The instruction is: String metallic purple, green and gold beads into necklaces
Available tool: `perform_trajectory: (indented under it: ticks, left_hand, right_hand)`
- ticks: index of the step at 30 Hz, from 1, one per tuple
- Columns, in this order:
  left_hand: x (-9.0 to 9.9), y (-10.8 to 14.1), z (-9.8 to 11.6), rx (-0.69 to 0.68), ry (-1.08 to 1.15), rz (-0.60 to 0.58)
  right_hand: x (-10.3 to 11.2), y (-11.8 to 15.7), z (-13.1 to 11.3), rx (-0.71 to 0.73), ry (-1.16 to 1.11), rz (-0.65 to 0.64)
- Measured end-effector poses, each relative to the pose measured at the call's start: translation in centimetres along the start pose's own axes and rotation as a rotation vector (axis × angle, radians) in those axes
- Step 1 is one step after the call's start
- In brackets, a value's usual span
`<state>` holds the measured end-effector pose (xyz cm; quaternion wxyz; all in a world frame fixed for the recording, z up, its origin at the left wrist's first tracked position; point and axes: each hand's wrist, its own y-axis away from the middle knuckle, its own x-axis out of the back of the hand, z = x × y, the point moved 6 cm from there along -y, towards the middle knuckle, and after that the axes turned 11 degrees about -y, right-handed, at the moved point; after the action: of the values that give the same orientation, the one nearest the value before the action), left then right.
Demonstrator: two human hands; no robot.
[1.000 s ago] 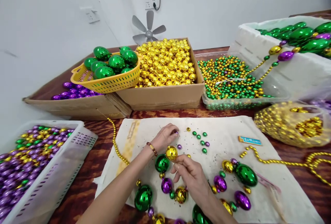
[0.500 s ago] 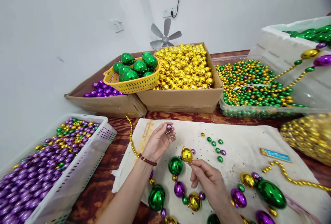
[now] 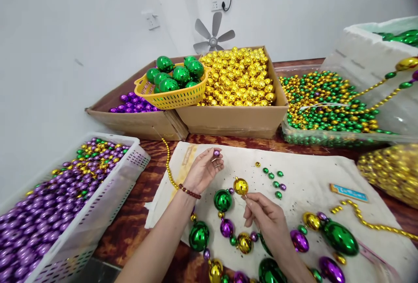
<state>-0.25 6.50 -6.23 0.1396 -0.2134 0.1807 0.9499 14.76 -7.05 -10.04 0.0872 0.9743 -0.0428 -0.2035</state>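
Note:
My left hand [image 3: 206, 170], palm turned up, pinches a small purple bead [image 3: 216, 153] between thumb and index finger, its other fingers loosely curled. Lower right, my right hand [image 3: 265, 213] has thumb and forefinger closed on a thin string [image 3: 245, 196] just below a shiny gold ball [image 3: 241, 186]; whether it is string or needle is hard to see. That ball belongs to a garland that curves down past a green ball [image 3: 222, 200], a purple ball [image 3: 226, 228] and another gold ball [image 3: 244, 243]. Part of the garland is hidden by my right hand.
Several loose small beads [image 3: 276, 184] lie on the white cloth [image 3: 313, 165]. A white crate [image 3: 139, 148] of purple beads stands left. Cardboard boxes [image 3: 235, 122], a yellow basket [image 3: 173, 100] and a clear bin [image 3: 326, 136] line the back. Gold bead strings [image 3: 365, 222] lie right.
The whole view has shifted slightly. The gold ball by my right hand sits a little farther from the green ball, and the small purple bead seen to its right no longer shows.

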Motion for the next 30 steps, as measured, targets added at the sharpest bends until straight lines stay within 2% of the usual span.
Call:
perform_trajectory:
  ticks: [7,11,14,19,24,30]
  left_hand:
    - [0.3,-0.3,-0.5,-0.004,-0.219,-0.007]
    - [0.5,-0.7,-1.5,-0.013,-0.423,0.021]
    - [0.4,-1.6,-2.5,-0.013,-0.536,-0.005]
    - [-0.9,-4.0,-2.6,-0.236,-0.863,-0.062]
    - [-3.4,-6.0,-3.4,-0.471,-1.194,-0.237]
    - [-5.3,-6.5,-5.1,-0.572,-1.435,-0.42]
  right_hand:
    - [0.5,-0.2,-0.9,-0.001,-0.071,0.082]
    - [0.5,-0.2,-0.9,-0.008,-0.081,0.077]
    - [0.5,0.0,-0.9,-0.005,-0.054,0.071]
    - [0.2,0.2,-1.0,0.017,-0.035,0.044]
    - [0.1,0.2,-1.2,0.039,-0.045,0.029]
    - [0.1,0.2,-0.8,0.037,-0.067,0.02]
